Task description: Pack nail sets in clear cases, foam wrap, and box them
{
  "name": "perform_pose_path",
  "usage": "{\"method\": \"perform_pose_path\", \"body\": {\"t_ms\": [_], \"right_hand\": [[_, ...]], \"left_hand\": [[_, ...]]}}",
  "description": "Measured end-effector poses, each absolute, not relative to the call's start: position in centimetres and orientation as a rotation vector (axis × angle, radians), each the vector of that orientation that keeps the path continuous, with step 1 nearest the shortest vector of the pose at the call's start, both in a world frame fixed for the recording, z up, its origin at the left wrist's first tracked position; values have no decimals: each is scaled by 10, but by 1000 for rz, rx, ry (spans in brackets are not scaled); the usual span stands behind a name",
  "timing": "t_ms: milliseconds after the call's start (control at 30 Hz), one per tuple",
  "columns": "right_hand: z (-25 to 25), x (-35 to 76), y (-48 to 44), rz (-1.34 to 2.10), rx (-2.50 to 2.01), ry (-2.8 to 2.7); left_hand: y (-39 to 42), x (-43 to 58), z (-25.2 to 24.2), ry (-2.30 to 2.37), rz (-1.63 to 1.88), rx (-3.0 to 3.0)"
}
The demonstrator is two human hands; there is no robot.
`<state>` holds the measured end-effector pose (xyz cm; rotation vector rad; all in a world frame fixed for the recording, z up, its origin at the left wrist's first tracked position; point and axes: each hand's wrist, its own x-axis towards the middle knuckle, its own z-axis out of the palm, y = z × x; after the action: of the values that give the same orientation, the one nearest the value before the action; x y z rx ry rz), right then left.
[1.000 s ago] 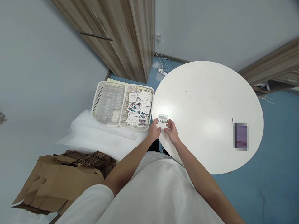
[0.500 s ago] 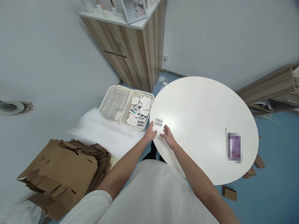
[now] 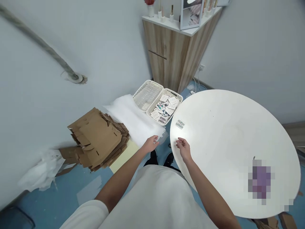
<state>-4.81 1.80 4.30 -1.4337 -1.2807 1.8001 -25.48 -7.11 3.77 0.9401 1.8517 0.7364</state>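
A small blister card of pills (image 3: 180,124) lies flat on the round white table (image 3: 233,140), near its left edge. My right hand (image 3: 183,148) rests over the table edge just in front of the card, fingers loosely curled and empty. My left hand (image 3: 151,143) has left the table and hovers at the near end of the white foam sheet (image 3: 135,119), fingers loosely apart, holding nothing. Beyond the card, a white basket (image 3: 177,105) holds several more blister cards.
A second white basket (image 3: 145,95) with clear trays sits beside the first. A stack of flattened cardboard boxes (image 3: 98,138) lies to the left on the blue floor. A wooden cabinet (image 3: 173,54) stands at the wall. A blurred purple object (image 3: 260,178) lies on the table's right.
Both hands have let go of the blister card and drawn back towards me. The left hand moved off the table to the foam sheet. My view has swung left.
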Motion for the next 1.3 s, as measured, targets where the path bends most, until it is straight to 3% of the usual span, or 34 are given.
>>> {"method": "perform_pose_path", "body": {"t_ms": [267,567,733,900,1300], "right_hand": [[59,-137,31,1731,-1279,-1545],[73,-215,46,1728,-1172,-1811],[70,-230,79,1495,-1222,-1988],[69,-260,122,1129,-1197,-2297],[26,-352,188,697,-1112,-2816]], "left_hand": [[-93,-313,64,1769,694,1023],[-75,-372,88,1769,1006,912],[-45,-383,94,1736,1149,703],[1,-399,77,1657,1237,502],[109,-436,17,1576,1336,3]]}}
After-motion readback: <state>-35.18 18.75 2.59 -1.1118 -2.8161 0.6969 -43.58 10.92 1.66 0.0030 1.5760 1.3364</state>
